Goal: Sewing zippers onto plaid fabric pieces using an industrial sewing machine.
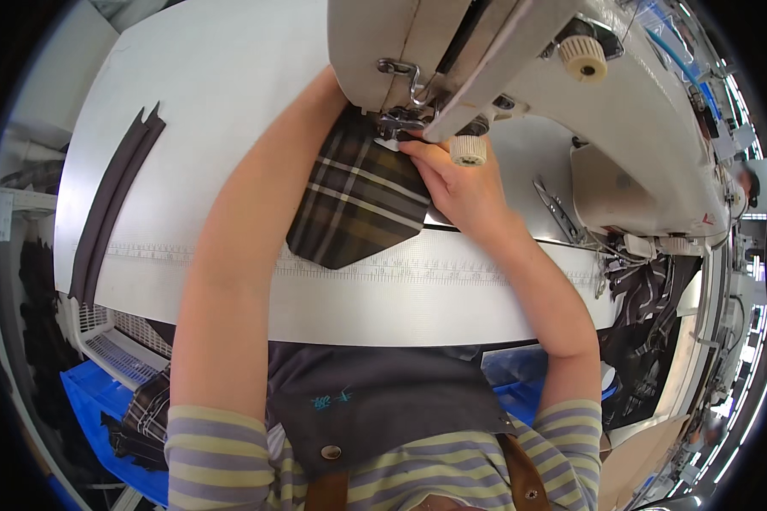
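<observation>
Two bare arms in the head view, and it's the only view. Right hand (pixel 473 187) is up by the presser foot (pixel 400 122) of a sewing machine (pixel 639 136), thumb and finger drawn together right beside a small white tag (pixel 388 145). Can't tell if they're clamped on the tag, the cloth, or both. Left forearm (pixel 264 179) runs behind the machine head, so that hand is hidden, no idea what its grip is.

Dark plaid piece (pixel 358 204) lies on the white table (pixel 187 111), top end at the foot, wide pointed end toward the person. My guess: light, soft, bendy, not fragile but easy to pucker or skew. I'd hold it by the side edges, spread flat, fingertips well off the needle area.

Containers: white slatted basket (pixel 102 345) off the table's left front, can't make out its contents. Blue bin (pixel 85 396) below it has bunched plaid cloth (pixel 149 413) in it. More blue plastic (pixel 516 392) shows near the right elbow, mostly covered.
</observation>
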Available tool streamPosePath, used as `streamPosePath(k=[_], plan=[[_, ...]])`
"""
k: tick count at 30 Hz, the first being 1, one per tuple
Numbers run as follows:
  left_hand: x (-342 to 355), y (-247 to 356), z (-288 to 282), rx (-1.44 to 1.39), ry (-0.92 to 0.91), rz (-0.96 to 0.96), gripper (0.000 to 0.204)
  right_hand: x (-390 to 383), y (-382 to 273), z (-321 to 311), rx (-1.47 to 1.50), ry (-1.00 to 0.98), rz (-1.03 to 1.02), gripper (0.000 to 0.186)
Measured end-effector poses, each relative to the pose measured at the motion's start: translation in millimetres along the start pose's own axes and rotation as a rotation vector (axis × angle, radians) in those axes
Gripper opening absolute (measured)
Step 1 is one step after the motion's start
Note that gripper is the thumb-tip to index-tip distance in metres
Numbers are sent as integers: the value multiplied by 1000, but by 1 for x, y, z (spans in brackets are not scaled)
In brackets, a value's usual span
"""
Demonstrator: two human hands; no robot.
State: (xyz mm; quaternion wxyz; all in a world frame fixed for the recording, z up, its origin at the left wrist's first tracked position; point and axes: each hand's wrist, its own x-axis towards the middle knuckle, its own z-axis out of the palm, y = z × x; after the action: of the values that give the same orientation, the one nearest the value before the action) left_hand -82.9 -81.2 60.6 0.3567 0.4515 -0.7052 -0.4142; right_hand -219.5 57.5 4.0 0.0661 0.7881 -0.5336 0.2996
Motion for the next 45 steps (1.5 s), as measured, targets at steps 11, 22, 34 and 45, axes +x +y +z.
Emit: streamPosePath(k=[11,22,34,45], plan=[[64,-83,-143,-394,719,134,27,-1,-9,-3,-58,59,66,10],[-290,-15,-148,-1021,-339,-842,33,-22,-50,-18,5,-156,-86,53],[-244,-29,-31,768,-570,750,84,-3,16,-21,152,-182,184,43],[-116,-46,-27,329,-243,760,34,-7,-46,-44,-169,-172,-475,10]])
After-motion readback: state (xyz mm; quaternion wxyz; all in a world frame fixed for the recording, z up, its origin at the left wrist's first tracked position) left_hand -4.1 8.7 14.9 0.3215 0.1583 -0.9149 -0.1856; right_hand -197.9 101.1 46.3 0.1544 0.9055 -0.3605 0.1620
